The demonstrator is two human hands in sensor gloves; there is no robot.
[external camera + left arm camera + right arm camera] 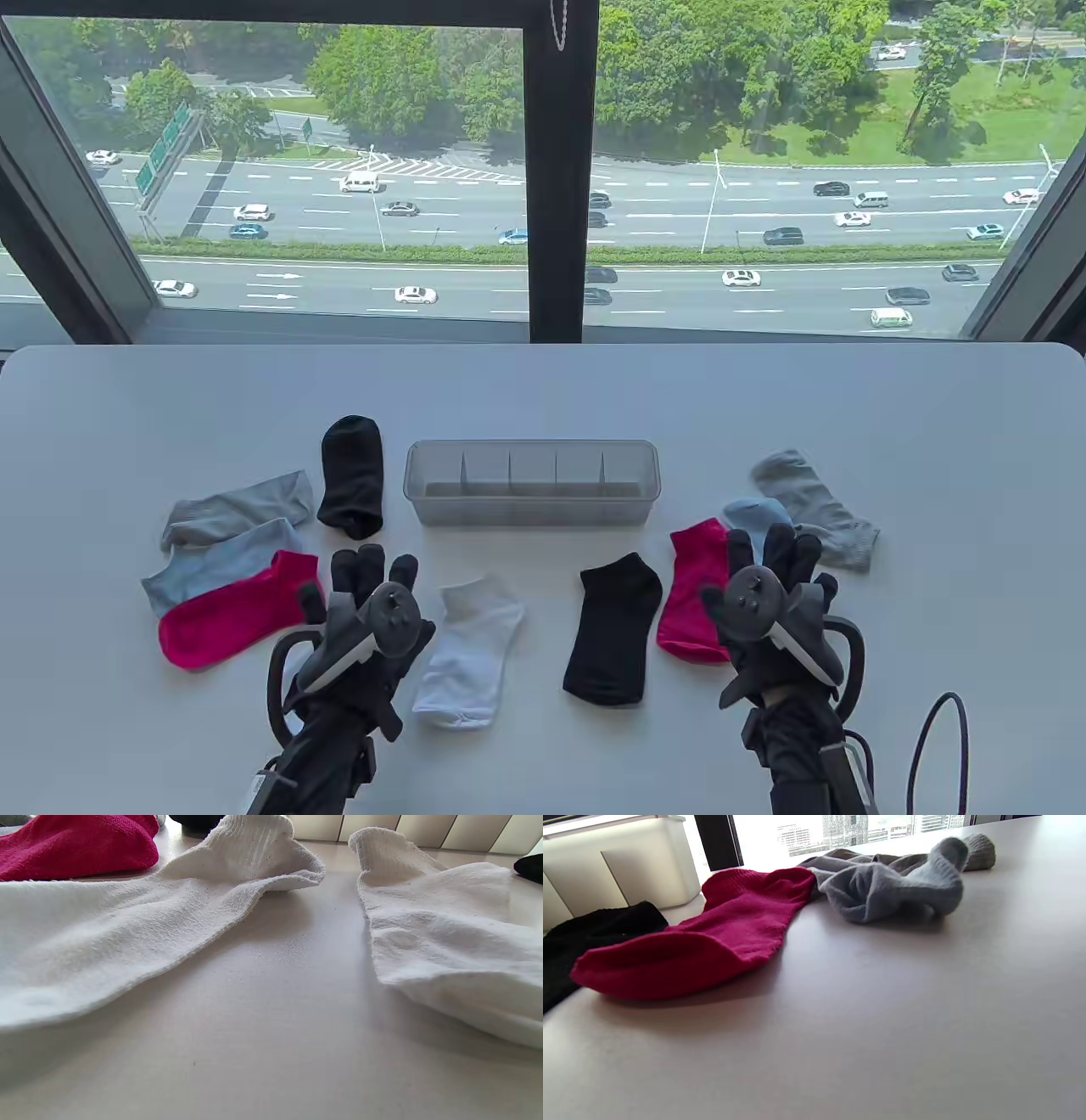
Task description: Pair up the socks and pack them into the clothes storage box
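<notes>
While unpaired, socks [468, 649] beside box [532, 482]

No readable text anywhere; the green road signs [163, 146] outside the window are too small to read

Surface [933, 407]: white, plain. Storage box [533, 454]: translucent grey, grey dividers. Socks on the left: grey sock [242, 507], light blue sock [225, 562], magenta sock [237, 609], black sock [352, 475], all plain. Centre: white sock [471, 649], ribbed cuff; second black sock [615, 626]. Right: second magenta sock [694, 586], second light blue sock [755, 514], second grey sock [819, 508]. Gloves and trackers on the left hand [365, 624] and right hand [768, 607]: black and dark grey.
</notes>
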